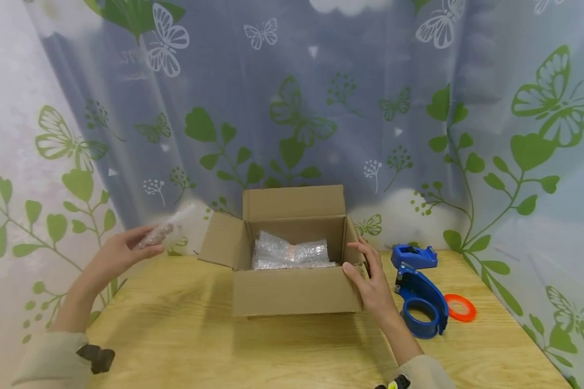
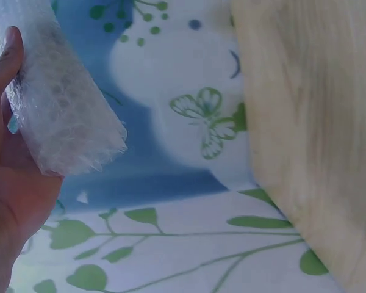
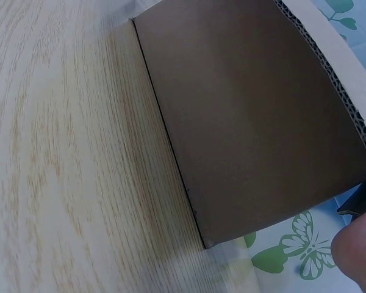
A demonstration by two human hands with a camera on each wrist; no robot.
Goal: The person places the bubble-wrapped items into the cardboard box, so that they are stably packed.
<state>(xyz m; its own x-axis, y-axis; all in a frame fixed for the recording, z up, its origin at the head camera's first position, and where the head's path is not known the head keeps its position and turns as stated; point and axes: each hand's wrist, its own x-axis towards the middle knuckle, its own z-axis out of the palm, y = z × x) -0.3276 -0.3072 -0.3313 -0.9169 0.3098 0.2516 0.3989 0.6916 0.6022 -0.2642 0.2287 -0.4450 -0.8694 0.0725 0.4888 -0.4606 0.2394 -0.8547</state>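
Observation:
My left hand (image 1: pixel 114 259) is raised at the left, beyond the table's edge. It grips a slim bubble-wrapped packet (image 2: pixel 64 101) between thumb and fingers; what the wrap encloses cannot be made out. In the middle of the table stands an open cardboard box (image 1: pixel 292 292), its flaps folded outward. Inside lies another bubble-wrapped bundle (image 1: pixel 292 252), with a faint reddish patch at its centre. My right hand (image 1: pixel 373 283) holds the box by its front right corner, fingers over the right side and thumb by the front flap. In the right wrist view only a fingertip of it shows.
Right of the box lie a blue tape dispenser (image 1: pixel 416 256), a blue hand-held tape cutter (image 1: pixel 425 297) and an orange-red tape roll (image 1: pixel 460 308). A patterned curtain (image 1: pixel 292 108) hangs behind and beside the wooden table (image 1: pixel 175 335).

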